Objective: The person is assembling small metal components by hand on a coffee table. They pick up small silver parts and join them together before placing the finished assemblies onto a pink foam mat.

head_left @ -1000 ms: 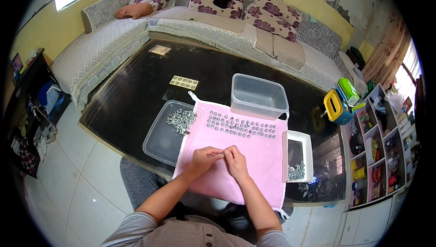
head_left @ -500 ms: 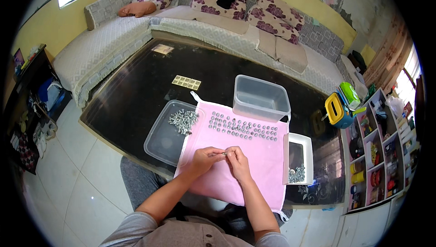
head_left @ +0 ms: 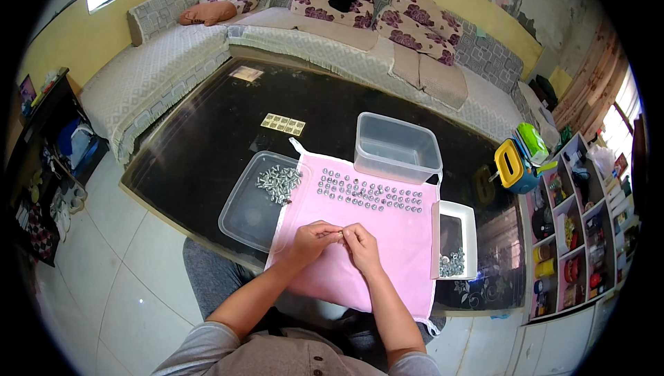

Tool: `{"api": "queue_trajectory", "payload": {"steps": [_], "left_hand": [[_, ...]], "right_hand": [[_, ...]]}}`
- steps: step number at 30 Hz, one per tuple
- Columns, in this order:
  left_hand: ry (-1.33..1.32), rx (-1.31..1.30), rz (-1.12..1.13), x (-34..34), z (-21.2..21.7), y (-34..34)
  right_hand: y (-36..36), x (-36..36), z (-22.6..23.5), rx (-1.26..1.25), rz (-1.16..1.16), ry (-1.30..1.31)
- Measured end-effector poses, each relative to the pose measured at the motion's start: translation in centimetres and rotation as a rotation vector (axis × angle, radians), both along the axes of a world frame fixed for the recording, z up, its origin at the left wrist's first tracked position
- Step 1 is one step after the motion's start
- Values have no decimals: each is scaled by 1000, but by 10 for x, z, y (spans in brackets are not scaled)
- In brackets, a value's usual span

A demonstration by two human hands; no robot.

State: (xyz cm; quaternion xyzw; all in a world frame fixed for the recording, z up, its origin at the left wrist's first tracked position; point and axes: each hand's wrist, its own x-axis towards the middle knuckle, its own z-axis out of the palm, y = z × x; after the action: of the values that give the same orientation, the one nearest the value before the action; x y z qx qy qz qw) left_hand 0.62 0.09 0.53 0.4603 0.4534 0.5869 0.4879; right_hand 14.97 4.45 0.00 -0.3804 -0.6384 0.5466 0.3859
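Whatever sits between the fingertips is too small to make out; only a speck of grey metal shows where the left hand (head_left: 312,239) and the right hand (head_left: 360,246) meet over the pink cloth (head_left: 387,237). Both hands have their fingers drawn together, thumb against forefinger, pinched on that small metal piece (head_left: 341,235), and the two hands touch at the tips. The near edge of the cloth hangs over the table edge and is partly covered by the forearms, which come in from the lower edge in grey sleeves.

The cloth is soft and matte, roughly square, with a tie at its far left corner. On its far part lie rows of small shiny metal pieces (head_left: 370,194), round and silvery, too fine to tell apart. Left of the cloth sits a clear plastic tray (head_left: 245,213), shallow with rounded corners, holding a heap of the same grey pieces at its far end. Beyond the cloth stands a clear plastic tub (head_left: 398,148), deep and rectangular. At the right edge of the cloth lies a white tray (head_left: 470,231) with more metal bits in its near end. All rest on a dark glossy table (head_left: 200,134), with a pale patterned sofa (head_left: 159,71) bending around it
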Motion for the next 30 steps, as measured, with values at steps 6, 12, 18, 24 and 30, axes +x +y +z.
{"api": "queue_trajectory", "payload": {"steps": [6,12,18,24,30], "left_hand": [[54,60,39,-1,0,1],[122,104,63,-1,1,1],[119,93,62,-4,1,0],[84,70,47,-1,1,1],[75,87,57,-3,-1,1]], "right_hand": [[-1,1,7,-110,-16,46],[2,1,-2,-127,35,86],[-3,-3,11,-176,-10,112],[0,-2,3,-163,28,107],[-2,-3,8,-160,-32,114]]}}
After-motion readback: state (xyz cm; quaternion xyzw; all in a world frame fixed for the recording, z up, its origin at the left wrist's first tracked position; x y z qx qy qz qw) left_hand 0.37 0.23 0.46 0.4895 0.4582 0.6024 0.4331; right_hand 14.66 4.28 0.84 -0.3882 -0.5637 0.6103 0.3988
